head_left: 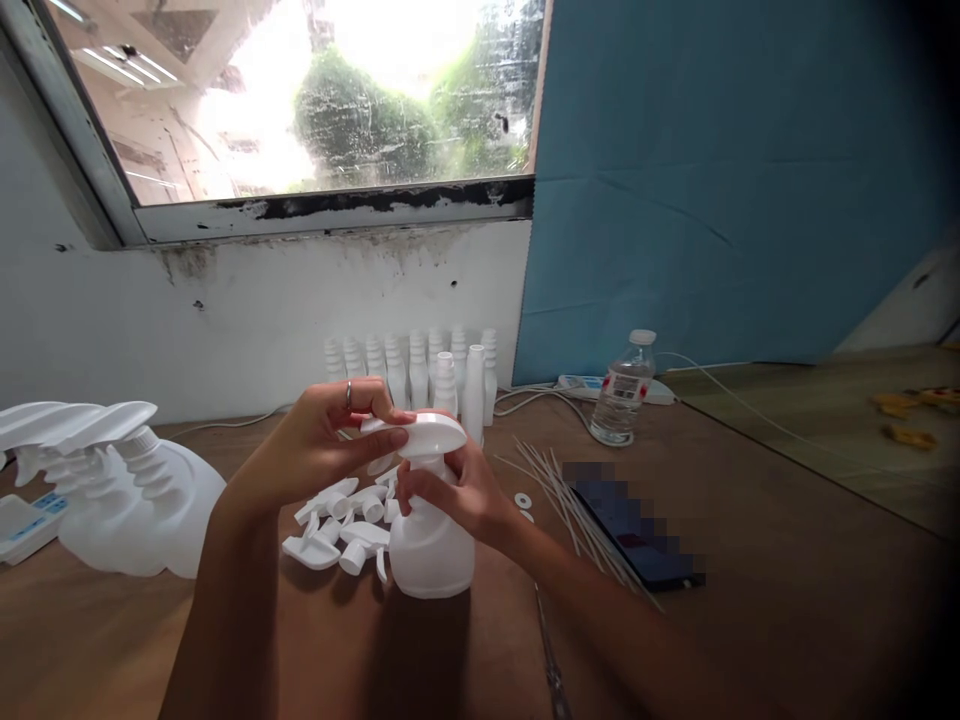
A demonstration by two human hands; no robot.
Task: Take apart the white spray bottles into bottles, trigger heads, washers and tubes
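Observation:
A translucent white spray bottle stands upright on the brown table in front of me. On its neck sits a white trigger spray head. My left hand, with a ring on one finger, pinches the left end of that spray head between thumb and fingers. Lower down, my right hand wraps round the neck just under the head, its fingers partly hidden behind the bottle. Several loose white trigger heads lie on the table to the left of the bottle.
Several slim white bottles stand along the wall. Bottles fitted with spray heads are grouped at left. On the right are thin white tubes, a blurred-out phone, small white rings and a water bottle.

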